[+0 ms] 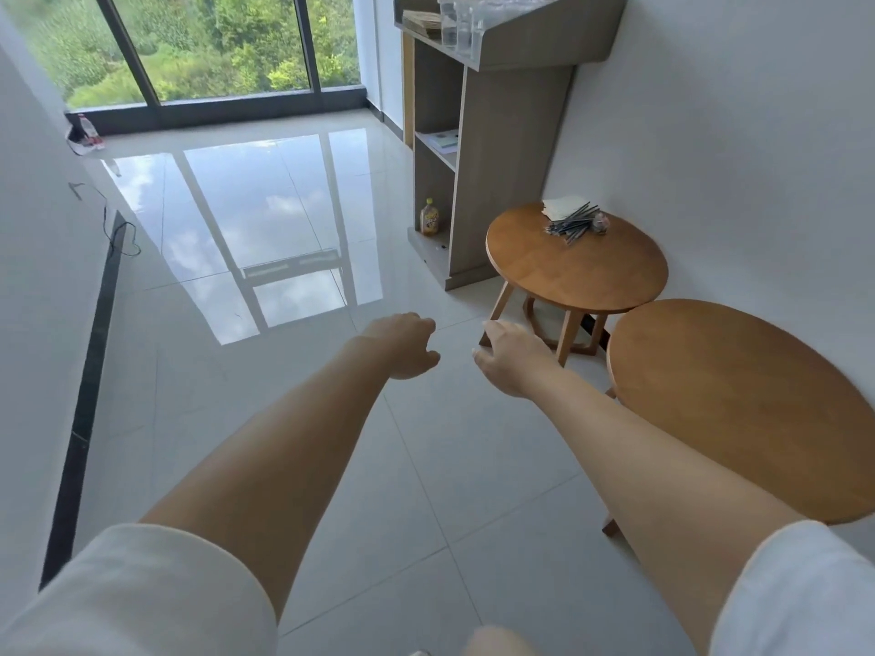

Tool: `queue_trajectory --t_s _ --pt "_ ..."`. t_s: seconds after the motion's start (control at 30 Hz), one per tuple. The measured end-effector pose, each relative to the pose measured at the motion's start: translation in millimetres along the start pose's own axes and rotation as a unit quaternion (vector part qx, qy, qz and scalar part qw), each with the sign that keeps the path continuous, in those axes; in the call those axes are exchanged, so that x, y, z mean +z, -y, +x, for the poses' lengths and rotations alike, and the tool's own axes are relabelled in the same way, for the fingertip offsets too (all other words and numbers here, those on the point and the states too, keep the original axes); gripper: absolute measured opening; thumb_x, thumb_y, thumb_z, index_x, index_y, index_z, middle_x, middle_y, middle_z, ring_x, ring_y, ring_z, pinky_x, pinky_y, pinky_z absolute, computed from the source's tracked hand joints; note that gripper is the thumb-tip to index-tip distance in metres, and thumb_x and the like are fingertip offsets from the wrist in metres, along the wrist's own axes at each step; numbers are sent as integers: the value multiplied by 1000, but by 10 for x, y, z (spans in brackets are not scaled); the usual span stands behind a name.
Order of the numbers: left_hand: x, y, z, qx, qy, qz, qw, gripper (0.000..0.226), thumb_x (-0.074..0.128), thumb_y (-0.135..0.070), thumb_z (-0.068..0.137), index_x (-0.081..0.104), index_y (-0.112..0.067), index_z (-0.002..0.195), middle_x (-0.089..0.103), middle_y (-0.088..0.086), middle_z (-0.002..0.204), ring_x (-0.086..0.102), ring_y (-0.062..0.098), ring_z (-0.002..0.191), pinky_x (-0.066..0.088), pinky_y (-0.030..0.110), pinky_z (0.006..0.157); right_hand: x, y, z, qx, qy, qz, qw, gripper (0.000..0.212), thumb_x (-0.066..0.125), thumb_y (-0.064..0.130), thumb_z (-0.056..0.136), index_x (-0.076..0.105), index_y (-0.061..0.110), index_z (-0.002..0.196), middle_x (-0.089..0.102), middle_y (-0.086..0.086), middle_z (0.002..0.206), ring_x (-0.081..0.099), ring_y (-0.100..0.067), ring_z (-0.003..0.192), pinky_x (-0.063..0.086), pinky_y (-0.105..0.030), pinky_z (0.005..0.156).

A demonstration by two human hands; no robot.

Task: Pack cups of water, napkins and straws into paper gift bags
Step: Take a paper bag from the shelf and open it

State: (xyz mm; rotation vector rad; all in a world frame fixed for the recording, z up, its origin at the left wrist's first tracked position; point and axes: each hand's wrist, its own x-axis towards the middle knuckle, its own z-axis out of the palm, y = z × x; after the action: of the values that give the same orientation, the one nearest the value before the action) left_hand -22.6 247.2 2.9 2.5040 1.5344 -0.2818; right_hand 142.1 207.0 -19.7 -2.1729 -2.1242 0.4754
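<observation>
White sleeves (142,589) nearest me, my left hand (407,345) and right hand (509,357) loosely curled, empty, straws (573,224) and napkins (563,206) on the far round table (577,277), cups (461,26) up on the grey stand (544,45)

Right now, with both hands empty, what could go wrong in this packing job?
1. The cups sit crowded on the tall stand; lifting one could knock its neighbours and spill water onto the bags beside them.
2. The straws lie in a loose heap by the napkins on the far table; grabbing some may scatter others onto the floor.
</observation>
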Motion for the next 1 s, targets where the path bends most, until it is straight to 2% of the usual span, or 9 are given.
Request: queue_trajectory --t_s 0.13,0.4,0.63,1.0 --pt "-73 237 457 -4 -1 11 1000 46 44 -38 97 44 -11 134 49 9 133 43 28 125 38 38 99 -63 -6 532 -7 5 -3 1000 46 37 28 97 37 5 137 44 -11 138 38 -28 127 35 -40 103" --pt "-395 672 1678 -18 5 17 1000 47 43 -37 98 42 -11 137 48 10 134 44 28 124 38 35 94 -182 -129 1974 -36 14 0 999 48 37 28 97 36 5 138 41 -12 141 37 -28 128 35 -40 102" --pt "-778 1044 2907 -49 20 7 999 48 43 -38 97 40 -12 138 46 9 136 45 28 124 40 37 95 -537 -265 3327 -55 30 -11 998 48 37 28 97 34 6 140 39 -10 143 36 -27 130 33 -38 105" --pt "-1142 1878 4135 -83 -1 -17 996 49 45 -37 96 40 -14 139 46 7 136 46 27 124 41 37 93 -732 -105 4981 -94 32 -15 995 44 38 29 96 39 8 134 45 -9 137 44 -25 121 43 -40 98"
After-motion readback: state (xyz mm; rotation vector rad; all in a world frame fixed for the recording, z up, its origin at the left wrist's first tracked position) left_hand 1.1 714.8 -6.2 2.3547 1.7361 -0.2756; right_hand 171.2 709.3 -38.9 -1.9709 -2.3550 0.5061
